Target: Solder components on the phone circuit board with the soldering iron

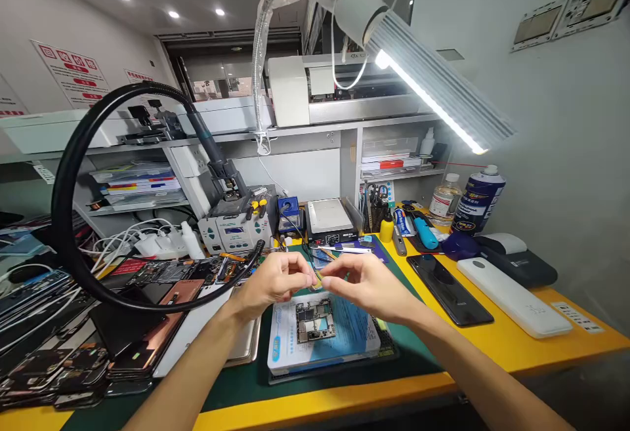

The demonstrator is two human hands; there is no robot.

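Observation:
My left hand (278,278) and my right hand (361,283) are raised close together above the back of a blue-and-white pad (344,346). Both have thumb and fingers pinched together, with a thin dark wire (308,257) running down between them. A small yellowish piece (317,280) shows at the fingertips; which hand grips what is too small to tell. On the pad, just in front of the hands, lies a green-and-silver circuit board (315,321), touched by neither hand.
Stacked phone parts (54,365) and a black hose (62,221) stand left. A soldering station (233,229) is behind. A black phone (449,290), white power bank (514,296) and spray can (477,201) are right. A lamp (433,70) hangs above.

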